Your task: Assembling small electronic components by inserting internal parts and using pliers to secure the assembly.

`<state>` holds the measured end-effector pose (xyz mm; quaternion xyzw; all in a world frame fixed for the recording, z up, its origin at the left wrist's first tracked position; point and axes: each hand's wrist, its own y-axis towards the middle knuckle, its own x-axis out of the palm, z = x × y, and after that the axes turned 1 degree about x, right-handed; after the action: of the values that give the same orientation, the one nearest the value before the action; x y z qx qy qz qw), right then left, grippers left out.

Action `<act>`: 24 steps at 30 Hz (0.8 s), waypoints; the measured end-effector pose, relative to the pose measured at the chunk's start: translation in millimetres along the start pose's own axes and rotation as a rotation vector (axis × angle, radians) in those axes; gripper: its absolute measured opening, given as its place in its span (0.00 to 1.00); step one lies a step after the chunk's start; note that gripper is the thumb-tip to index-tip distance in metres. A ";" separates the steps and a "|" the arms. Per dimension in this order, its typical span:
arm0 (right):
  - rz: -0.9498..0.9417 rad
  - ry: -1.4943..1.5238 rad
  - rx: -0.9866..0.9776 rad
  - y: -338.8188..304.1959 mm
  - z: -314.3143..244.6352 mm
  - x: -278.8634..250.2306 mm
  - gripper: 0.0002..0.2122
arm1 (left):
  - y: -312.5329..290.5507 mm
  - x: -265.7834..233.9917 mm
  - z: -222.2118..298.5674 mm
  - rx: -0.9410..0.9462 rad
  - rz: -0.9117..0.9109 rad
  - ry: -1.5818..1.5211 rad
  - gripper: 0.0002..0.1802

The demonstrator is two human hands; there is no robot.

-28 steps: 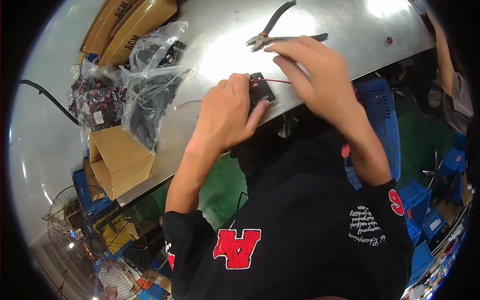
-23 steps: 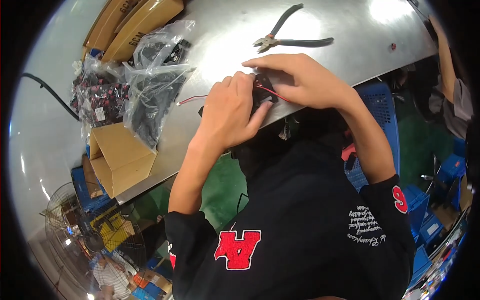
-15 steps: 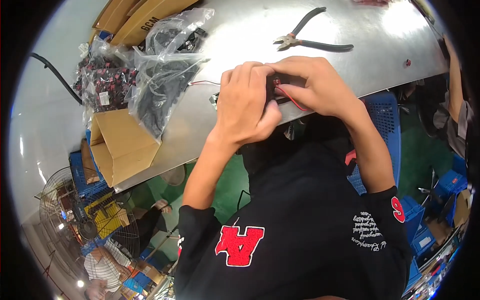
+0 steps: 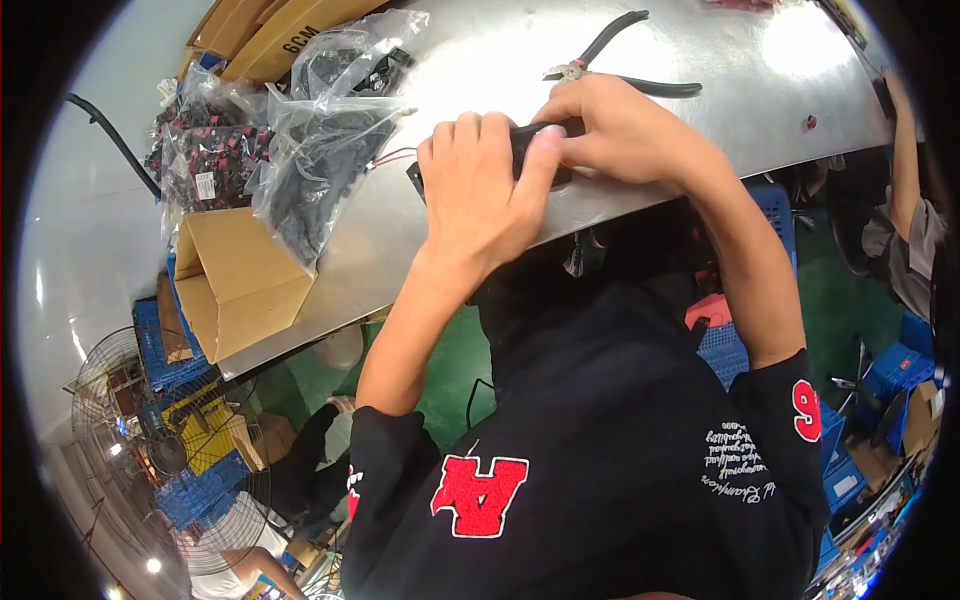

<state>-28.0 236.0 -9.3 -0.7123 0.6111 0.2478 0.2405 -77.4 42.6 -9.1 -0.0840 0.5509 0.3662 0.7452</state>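
Above the metal table's near edge, both hands grip a long black part [image 4: 545, 131] that looks like a plastic housing; its exact kind is hidden. My left hand [image 4: 480, 185] wraps over the left portion, with its thumb pressed on the part. At the other end, my right hand [image 4: 635, 135] pinches it between fingers and thumb. Thin red wire [image 4: 395, 155] sticks out past the left hand's fingers. Just beyond my right hand, diagonal cutters [image 4: 610, 65] with black handles lie with their jaws partly behind its fingers.
Clear plastic bags of black parts [image 4: 325, 150] and of red-and-black parts [image 4: 215, 160] lie at the left, beside an open cardboard box [image 4: 245, 280]. A small red piece [image 4: 809, 123] rests at the table's right. Below that side stands a blue plastic basket [image 4: 770, 210].
My right hand has moved up and left, close against the cutters. The black part has been turned, and the red wire near my right thumb is no longer visible.
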 end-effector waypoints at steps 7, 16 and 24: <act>-0.050 0.073 0.033 1.8 4.4 -5.0 0.15 | 7.8 -7.2 1.9 -0.019 -0.175 0.095 0.33; -0.147 0.448 0.123 7.9 9.9 -5.8 0.13 | 6.9 6.2 5.1 -0.005 -0.054 0.218 0.19; -0.194 0.347 0.167 11.5 3.3 -15.3 0.14 | 0.4 0.9 2.9 0.107 -0.157 0.291 0.23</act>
<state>-41.5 248.1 -2.4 -0.7773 0.5904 0.0455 0.2125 -75.3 44.9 -8.7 -0.1393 0.6635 0.2612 0.6872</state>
